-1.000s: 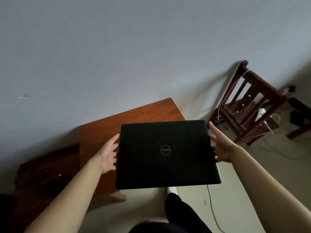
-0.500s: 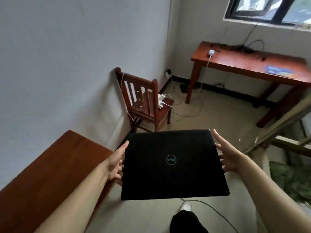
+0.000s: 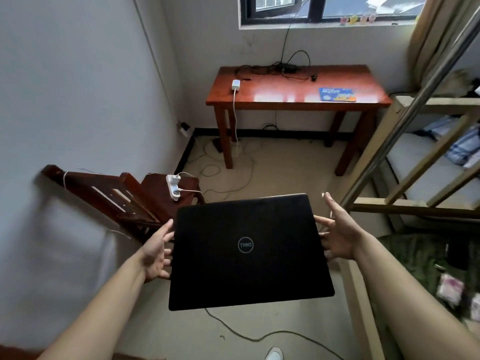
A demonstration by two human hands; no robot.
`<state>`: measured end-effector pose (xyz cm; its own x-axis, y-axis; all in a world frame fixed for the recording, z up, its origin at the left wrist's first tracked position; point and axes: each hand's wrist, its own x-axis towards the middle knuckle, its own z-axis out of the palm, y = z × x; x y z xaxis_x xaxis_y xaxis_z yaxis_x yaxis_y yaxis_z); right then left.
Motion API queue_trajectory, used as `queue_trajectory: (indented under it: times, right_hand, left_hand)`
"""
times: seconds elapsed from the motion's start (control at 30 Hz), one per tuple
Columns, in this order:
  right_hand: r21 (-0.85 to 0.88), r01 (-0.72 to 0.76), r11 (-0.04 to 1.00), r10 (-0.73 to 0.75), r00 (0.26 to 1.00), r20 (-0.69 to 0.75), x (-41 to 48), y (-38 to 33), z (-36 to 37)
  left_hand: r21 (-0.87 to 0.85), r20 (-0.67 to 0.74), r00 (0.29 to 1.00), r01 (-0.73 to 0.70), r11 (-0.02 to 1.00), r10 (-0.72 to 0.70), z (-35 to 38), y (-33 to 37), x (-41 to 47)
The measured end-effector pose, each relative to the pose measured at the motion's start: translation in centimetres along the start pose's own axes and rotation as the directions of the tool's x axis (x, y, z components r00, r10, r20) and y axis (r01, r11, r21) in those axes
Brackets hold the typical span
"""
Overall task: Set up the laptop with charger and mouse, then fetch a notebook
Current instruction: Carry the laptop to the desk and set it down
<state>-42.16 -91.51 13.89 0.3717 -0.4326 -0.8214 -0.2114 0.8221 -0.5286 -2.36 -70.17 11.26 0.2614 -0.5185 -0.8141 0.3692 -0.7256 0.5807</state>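
Note:
I carry a closed black laptop [image 3: 246, 253] flat in front of me, above the floor. My left hand [image 3: 157, 253] grips its left edge and my right hand [image 3: 337, 235] grips its right edge, fingers spread along the sides. Ahead stands a red-brown wooden desk [image 3: 293, 96] under the window. On the desk lie a white charger block [image 3: 235, 85] with its cable hanging down, a tangle of black cables [image 3: 272, 67], a small black mouse [image 3: 314, 77] and a blue mouse pad [image 3: 337, 94]. No notebook is visible.
A dark wooden chair [image 3: 124, 198] stands at the left wall with a white power strip [image 3: 173, 187] on its seat. Cables trail over the floor [image 3: 233, 178]. A bunk bed frame [image 3: 415, 162] with a metal pole fills the right side.
My view has swung right, from the near table and wall to the far desk under the window. The laptop stays held between both hands.

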Motion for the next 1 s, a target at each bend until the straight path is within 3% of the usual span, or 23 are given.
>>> queue_trajectory:
  times: [0.37,0.63,0.83,1.0]
  right_hand:
    - [0.053,-0.028,0.998,0.031,0.997,-0.073,9.9,-12.3,-0.9]
    - [0.115,0.049,0.992,-0.018,0.966,-0.258,19.2,-26.2,-0.9]
    - [0.189,0.104,0.976,-0.047,0.957,-0.285,23.1,-36.2,-3.3]
    - [0.205,0.081,0.975,-0.012,0.947,-0.321,29.4,-43.7,-6.9]
  left_hand:
    - [0.059,0.047,0.998,0.046,0.997,-0.049,3.1,14.2,12.7]
    - [0.123,0.136,0.990,0.015,0.992,-0.032,6.4,32.3,26.3]
    - [0.196,0.207,0.978,-0.047,0.979,0.005,10.5,45.7,33.0]
    - [0.236,0.184,0.983,-0.035,0.971,-0.009,15.3,52.7,39.2]
